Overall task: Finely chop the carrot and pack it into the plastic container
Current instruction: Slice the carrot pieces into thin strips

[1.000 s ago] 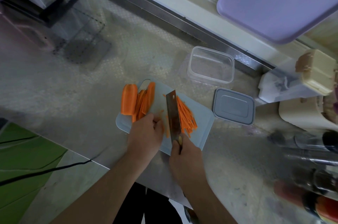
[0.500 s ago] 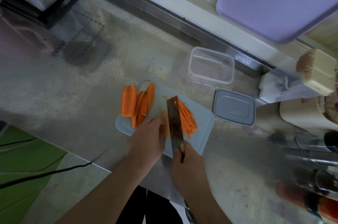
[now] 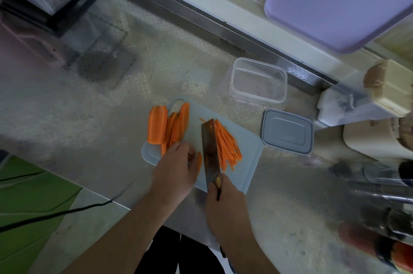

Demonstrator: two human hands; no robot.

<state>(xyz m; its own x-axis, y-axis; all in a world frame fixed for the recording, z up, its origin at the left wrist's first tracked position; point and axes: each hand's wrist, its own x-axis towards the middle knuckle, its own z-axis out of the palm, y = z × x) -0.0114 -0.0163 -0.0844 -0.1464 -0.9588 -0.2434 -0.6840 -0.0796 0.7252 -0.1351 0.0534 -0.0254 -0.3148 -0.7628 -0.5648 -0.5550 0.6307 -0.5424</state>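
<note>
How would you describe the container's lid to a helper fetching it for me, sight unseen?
Start at the pale blue plastic cutting board where carrot is being cut. Just beyond its right edge, flat on the counter, lies the grey rectangular plastic lid. Unlike the clear plastic container behind it, it is opaque and flat.

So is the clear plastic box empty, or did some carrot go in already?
Empty. The clear plastic container shows only its bare bottom; its grey lid lies beside it, and the carrot sticks lie on the cutting board.
</note>
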